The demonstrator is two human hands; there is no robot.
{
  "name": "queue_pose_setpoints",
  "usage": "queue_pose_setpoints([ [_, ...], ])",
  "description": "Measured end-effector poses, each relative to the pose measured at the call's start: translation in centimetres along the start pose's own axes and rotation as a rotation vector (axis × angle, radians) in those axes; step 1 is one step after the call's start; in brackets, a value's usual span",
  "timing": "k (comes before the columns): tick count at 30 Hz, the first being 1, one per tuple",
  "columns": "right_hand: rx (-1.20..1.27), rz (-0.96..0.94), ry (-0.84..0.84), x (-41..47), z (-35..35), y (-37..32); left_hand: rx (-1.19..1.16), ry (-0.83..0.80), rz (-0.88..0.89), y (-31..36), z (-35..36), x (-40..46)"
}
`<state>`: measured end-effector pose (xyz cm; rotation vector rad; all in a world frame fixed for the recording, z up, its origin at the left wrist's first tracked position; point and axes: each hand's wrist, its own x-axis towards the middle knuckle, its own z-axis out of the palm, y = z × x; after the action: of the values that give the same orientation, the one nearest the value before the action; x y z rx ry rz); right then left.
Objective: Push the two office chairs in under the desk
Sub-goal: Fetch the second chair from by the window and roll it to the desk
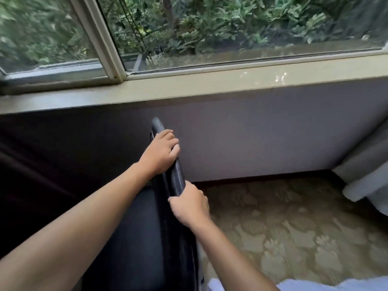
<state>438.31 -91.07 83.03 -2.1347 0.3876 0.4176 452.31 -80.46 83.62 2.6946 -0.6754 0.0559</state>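
- Far left: dark mass (42,164) below the window sill, blurred; could be the surface the chair goes under, cannot tell for sure.
- Office chair (134,238), black, leather-look, sits left of centre; its backrest top edge (178,175) runs up the middle of the view, seen edge-on. Only one chair in view; the second is not visible.
- Left hand (161,153) grips the top edge higher up, fingers (175,147) curled over it and holding on.
- Right hand (190,206) grips the same edge lower down, nearer the camera, fingers wrapped round and holding.
- Handling, my guess: padded back is stiff enough to push on, covering looks smooth so may slip a bit. Chair is probably moderately heavy; base and wheels are hidden, so rolling on carpet is a guess. Two hands on the back's top edge looks a good hold, since it steers the chair without tipping it.
- Room: window (231,28) with greenery outside, cream sill (210,82), grey wall (262,133) below.
- Right: patterned carpet (294,227) on the floor, pale curtain (365,175) at the far edge.
- Bottom right: white cloth (336,284), likely the person's clothing.
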Motion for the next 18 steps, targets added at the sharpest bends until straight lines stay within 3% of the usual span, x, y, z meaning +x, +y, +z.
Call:
queue_pose_setpoints([
  [6, -0.035, -0.059, -0.154, -4.6, 7.9, -3.1, -0.106, -0.060, -0.102, -5.6, -2.9, -7.6],
  [10, -0.001, -0.088, -0.277, -7.0, 11.4, -3.5, -0.258, 0.029, -0.169, -8.5, -4.1, -14.2],
  [14, 0.064, -0.120, -0.129, -6.6, 12.2, -5.2, -0.604, 0.053, -0.396, -9.6, -5.1, -19.5],
  [18, -0.031, -0.163, 0.055, -4.2, 11.3, -8.6, -0.583, -0.043, -0.427, -7.2, -4.2, -21.8],
])
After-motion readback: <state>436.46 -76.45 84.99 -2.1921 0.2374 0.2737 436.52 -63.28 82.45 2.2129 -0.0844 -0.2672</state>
